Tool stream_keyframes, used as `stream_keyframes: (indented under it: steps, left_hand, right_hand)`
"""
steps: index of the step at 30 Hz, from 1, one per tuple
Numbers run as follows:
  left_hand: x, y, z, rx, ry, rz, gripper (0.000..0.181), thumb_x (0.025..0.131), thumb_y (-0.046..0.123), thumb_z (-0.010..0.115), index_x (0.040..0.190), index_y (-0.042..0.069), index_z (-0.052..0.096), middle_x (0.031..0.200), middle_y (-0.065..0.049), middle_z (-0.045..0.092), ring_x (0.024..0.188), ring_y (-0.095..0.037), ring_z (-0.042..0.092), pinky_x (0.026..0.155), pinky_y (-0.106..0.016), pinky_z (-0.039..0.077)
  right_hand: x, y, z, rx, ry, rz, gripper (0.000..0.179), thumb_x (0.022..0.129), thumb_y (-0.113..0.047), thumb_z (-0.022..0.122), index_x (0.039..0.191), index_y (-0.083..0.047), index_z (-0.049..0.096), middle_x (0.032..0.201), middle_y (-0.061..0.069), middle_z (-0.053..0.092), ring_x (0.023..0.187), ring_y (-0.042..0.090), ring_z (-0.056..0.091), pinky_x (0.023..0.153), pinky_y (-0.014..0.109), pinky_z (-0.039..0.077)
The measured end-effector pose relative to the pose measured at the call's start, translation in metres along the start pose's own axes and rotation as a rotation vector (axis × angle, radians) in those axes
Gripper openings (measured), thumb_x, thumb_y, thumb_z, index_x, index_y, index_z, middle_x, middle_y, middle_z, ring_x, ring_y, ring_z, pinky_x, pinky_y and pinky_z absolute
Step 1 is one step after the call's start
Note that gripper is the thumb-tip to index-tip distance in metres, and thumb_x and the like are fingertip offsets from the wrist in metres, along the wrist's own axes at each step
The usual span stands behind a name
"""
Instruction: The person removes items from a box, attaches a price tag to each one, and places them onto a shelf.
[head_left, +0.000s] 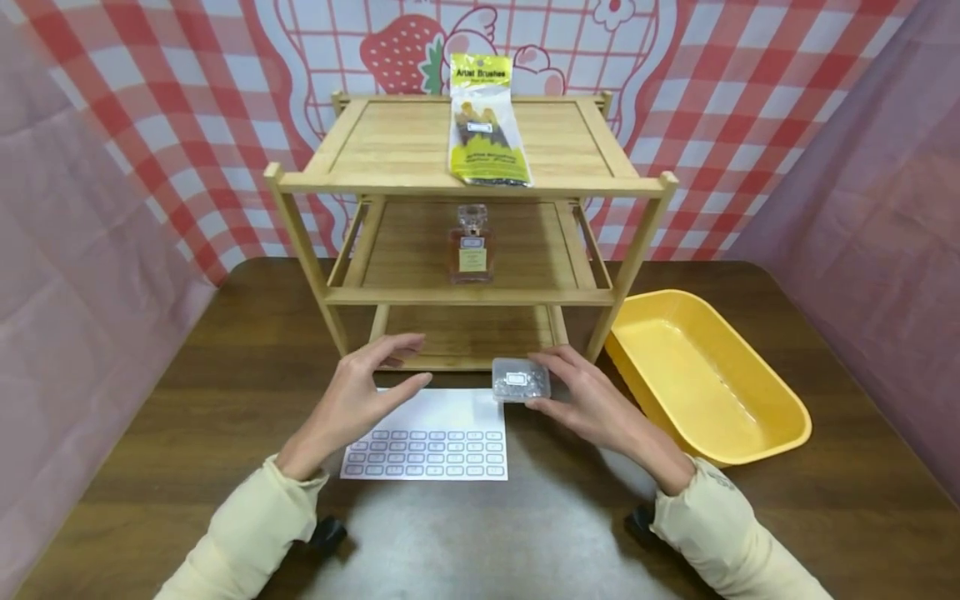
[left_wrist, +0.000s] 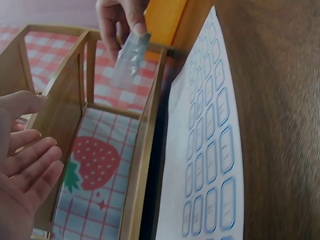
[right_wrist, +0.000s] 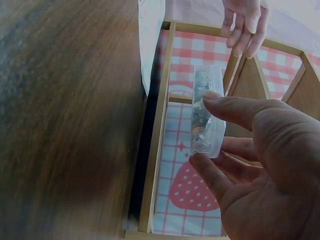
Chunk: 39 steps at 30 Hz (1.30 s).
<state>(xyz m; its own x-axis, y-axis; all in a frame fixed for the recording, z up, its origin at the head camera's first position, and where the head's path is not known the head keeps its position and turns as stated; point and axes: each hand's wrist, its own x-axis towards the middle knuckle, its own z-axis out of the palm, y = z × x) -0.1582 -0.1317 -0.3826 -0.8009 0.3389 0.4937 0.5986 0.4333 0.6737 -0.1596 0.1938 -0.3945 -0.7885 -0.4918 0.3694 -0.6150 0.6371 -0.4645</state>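
Observation:
My right hand pinches a small clear plastic box by its right end, thumb on one side and fingers on the other. A small white label sits on the box's top, and small grey-silver pieces show through its wall in the right wrist view, where the box stands on edge. My left hand hovers with fingers apart and nothing in it, above a white sheet of blue-framed labels. Both hands are in front of a three-tier wooden shelf.
On the top tier lies a yellow packet of artist brushes, hanging slightly over the front edge. A perfume bottle stands on the middle tier. To the right, a yellow plastic basin rests on the brown table.

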Motion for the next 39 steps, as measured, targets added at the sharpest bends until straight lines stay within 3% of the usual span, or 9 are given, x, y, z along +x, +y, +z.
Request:
stream_keyframes:
  steps: [7,12,19,26,33,39]
  left_hand:
    - [-0.001,-0.004,-0.014,-0.005,0.1,0.01,0.045,0.086,0.001,0.083,0.128,-0.002,0.067,0.121,-0.012,0.071,0.105,-0.03,0.067,0.089,-0.042,0.057]
    - [-0.001,-0.007,-0.021,-0.02,0.185,0.025,0.043,0.086,-0.002,0.082,0.127,-0.002,0.068,0.122,-0.011,0.071,0.102,-0.029,0.067,0.086,-0.024,0.053]
    - [0.0,-0.009,-0.03,-0.065,0.272,0.024,0.039,0.088,-0.006,0.079,0.126,0.0,0.069,0.121,-0.011,0.071,0.1,-0.019,0.067,0.088,-0.028,0.055]
    - [0.0,-0.011,-0.039,-0.111,0.353,-0.01,0.037,0.089,-0.008,0.077,0.124,-0.002,0.068,0.118,-0.012,0.072,0.097,-0.012,0.066,0.088,-0.022,0.054]
    - [0.0,-0.014,-0.045,-0.174,0.42,-0.022,0.036,0.09,-0.011,0.073,0.125,-0.007,0.065,0.115,-0.017,0.071,0.098,-0.014,0.068,0.088,-0.023,0.055]
    - [0.002,-0.015,-0.05,-0.282,0.492,-0.036,0.035,0.092,-0.012,0.07,0.126,-0.011,0.063,0.113,-0.021,0.07,0.1,-0.021,0.068,0.089,-0.024,0.055]
  right_hand:
    - [0.004,0.001,0.003,0.005,0.0,0.003,0.058,0.086,-0.013,0.086,0.135,0.006,0.061,0.127,0.018,0.061,0.109,0.029,0.063,0.096,0.048,0.055]
    - [0.008,0.002,0.005,0.012,-0.003,0.014,0.059,0.087,-0.013,0.085,0.136,0.007,0.06,0.127,0.018,0.061,0.111,0.03,0.063,0.097,0.049,0.054]
    - [0.011,0.004,0.006,0.017,0.001,0.012,0.058,0.087,-0.013,0.085,0.135,0.008,0.061,0.127,0.019,0.061,0.111,0.032,0.063,0.097,0.05,0.054]
    - [0.018,0.006,0.009,0.012,0.006,0.006,0.056,0.088,-0.014,0.085,0.135,0.007,0.061,0.129,0.021,0.061,0.113,0.034,0.062,0.096,0.052,0.054]
    - [0.025,0.006,0.011,0.021,-0.012,0.02,0.055,0.09,-0.016,0.083,0.135,0.007,0.061,0.13,0.022,0.06,0.116,0.036,0.061,0.098,0.053,0.053]
    - [0.031,0.004,0.011,0.02,-0.014,0.032,0.056,0.089,-0.016,0.083,0.135,0.007,0.061,0.131,0.023,0.06,0.118,0.037,0.06,0.1,0.053,0.051]
